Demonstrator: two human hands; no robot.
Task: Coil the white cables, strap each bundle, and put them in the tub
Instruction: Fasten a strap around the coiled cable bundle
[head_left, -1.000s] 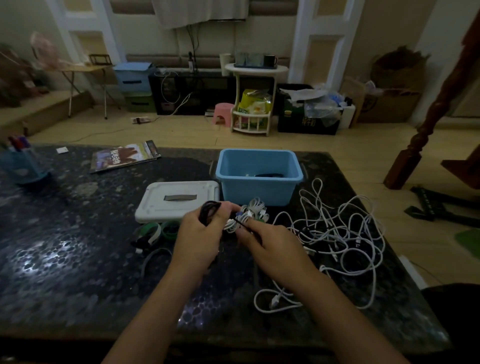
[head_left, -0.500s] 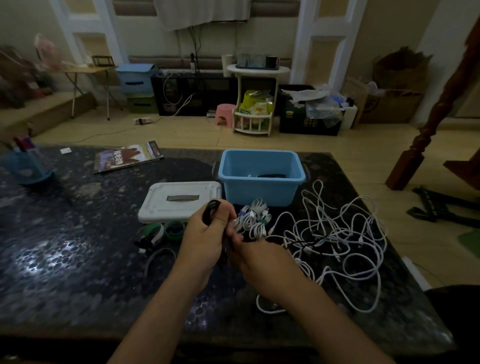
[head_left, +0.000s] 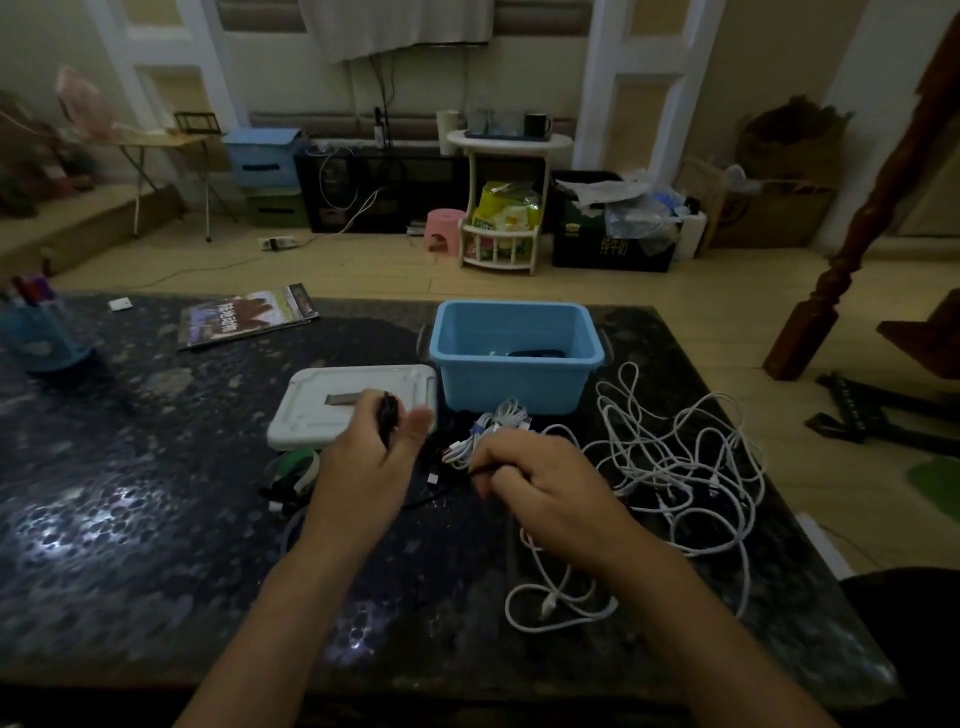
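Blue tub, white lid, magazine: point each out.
blue tub (head_left: 511, 387): head view, front wall.
white lid (head_left: 311, 415): head view, top face, left of its grey label.
magazine (head_left: 244, 317): head view, middle of cover.

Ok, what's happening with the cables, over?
Left hand pinching black strap. Right hand closed on coiled white bundle. Tub open behind. Loose tangle waiting.
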